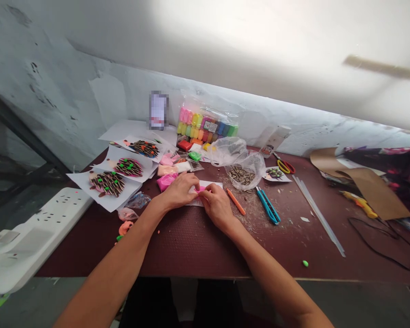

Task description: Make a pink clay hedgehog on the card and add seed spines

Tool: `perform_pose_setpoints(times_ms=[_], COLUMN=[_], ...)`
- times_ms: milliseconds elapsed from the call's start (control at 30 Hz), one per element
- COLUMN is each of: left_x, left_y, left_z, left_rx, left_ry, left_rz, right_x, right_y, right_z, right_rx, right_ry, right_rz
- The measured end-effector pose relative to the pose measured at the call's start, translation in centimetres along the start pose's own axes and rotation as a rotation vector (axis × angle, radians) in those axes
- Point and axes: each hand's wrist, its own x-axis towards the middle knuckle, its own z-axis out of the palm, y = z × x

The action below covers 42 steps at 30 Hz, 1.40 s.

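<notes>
Our forearms (116,259); left hand (179,189), right hand (218,206) pinch pink clay (200,188), no spikes visible; left of clay, spiked pieces (108,183) seem finished.

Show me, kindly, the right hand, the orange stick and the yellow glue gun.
Right hand (218,206), head view: back of the hand.
Orange stick (236,202), head view: its middle.
Yellow glue gun (360,204), head view: its body.

From the near side of the table (198,255), the head view looks forward and down toward the far wall (78,86).
</notes>
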Motion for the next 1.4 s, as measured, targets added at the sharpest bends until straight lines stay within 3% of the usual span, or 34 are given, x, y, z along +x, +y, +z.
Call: perform_pose_setpoints(times_ms=[533, 767, 900, 1033, 1233, 1400], left_x=[0.0, -0.1, -0.2, -0.3, -0.3, -0.8], left_y=[-0.3, -0.2, 0.1, 0.4, -0.3, -0.4], left_z=[-0.2, -0.7, -0.9, -1.2, -1.1, -1.0], left_rx=[0.075, 0.076, 0.093, 0.083, 0.027, 0.051], left_ry=[-0.052, -0.070, -0.074, -0.057, 0.012, -0.096], left_rz=[-0.011, -0.047, -0.047, -0.056, -0.109, -0.101], right_x=[-1.0, -1.2, -1.2, -1.2, -1.1, -1.1], right_y=[-0.1, 0.2, 0.1, -0.3, -0.7, -0.9], right_z=[-1.8, -1.7, -1.8, -2.0, -2.3, -2.4], right_rx=[-0.223, -0.166, -0.159, -0.146, -0.171, -0.190], right_ry=[-0.126, -0.117, -0.103, -0.184, -0.255, -0.293], right_rz=[-0.011, 0.076, 0.019, -0.035, -0.001, 0.010])
